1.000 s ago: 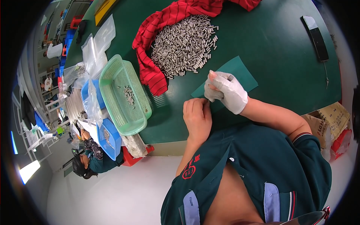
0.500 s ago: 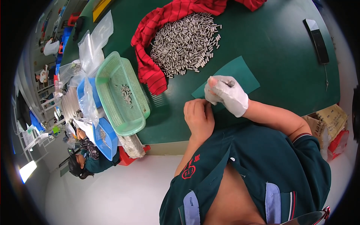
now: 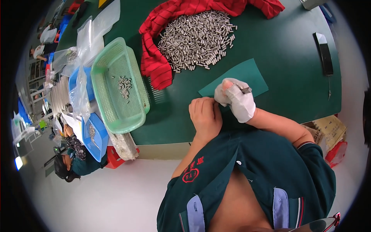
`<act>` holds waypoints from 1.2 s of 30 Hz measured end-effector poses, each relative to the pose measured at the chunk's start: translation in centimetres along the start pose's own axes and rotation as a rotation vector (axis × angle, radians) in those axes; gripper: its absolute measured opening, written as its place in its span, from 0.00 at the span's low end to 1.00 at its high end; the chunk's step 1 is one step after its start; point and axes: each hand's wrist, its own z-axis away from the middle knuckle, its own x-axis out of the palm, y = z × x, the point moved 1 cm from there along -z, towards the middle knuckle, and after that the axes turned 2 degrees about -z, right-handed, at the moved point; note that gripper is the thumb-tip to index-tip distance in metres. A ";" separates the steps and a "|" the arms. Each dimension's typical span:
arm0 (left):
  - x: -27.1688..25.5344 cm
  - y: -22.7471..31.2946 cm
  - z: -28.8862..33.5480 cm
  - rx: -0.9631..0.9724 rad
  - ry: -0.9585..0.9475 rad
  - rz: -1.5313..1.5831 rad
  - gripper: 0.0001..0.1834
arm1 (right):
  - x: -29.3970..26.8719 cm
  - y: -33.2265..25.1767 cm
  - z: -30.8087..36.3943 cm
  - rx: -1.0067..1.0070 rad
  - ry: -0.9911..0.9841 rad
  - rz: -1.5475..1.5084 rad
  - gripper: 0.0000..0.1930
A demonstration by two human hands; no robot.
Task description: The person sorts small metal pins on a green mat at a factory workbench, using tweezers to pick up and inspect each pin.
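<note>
My right hand wears a white glove or wrap with a bare thumb tip. It is closed round a slim grey metal tool whose end sticks out above the fist; the rest is hidden. My bare left hand lies against it, fingers bent and pressed together; whatever they may hold is out of sight. A green sheet lies on the table beneath and beyond the gloved hand. Past it is a heap of small silvery metal pins, edged by a red checked cloth.
To the left, a pale green basket holds some pins. Beyond it are blue trays and plastic bags. A black knife-like tool lies at the right of the dark green table. A co-worker sits at lower left.
The view has shifted slightly, moving the basket left in the picture. My gloved hand has turned a little, tilting the metal tool rightward. My left hand stays much the same.
</note>
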 end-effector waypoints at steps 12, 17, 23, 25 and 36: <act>-3.4 -0.7 -0.2 -0.266 0.080 0.494 0.05 | 0.5 -0.8 -0.6 0.024 -0.149 0.081 0.10; -5.0 -0.9 -0.6 -0.252 0.099 0.703 0.03 | 1.4 -1.5 0.4 0.143 -0.239 0.432 0.07; -5.4 -0.5 -1.1 -0.150 0.083 0.667 0.04 | 1.1 -1.0 0.6 0.184 -0.313 0.459 0.09; -5.3 -0.6 -1.2 -0.131 0.078 0.649 0.04 | 1.0 -1.0 0.6 0.179 -0.323 0.461 0.09; -5.9 -0.8 -1.8 -0.074 0.061 0.574 0.05 | 1.6 -1.6 0.2 0.208 -0.324 0.451 0.07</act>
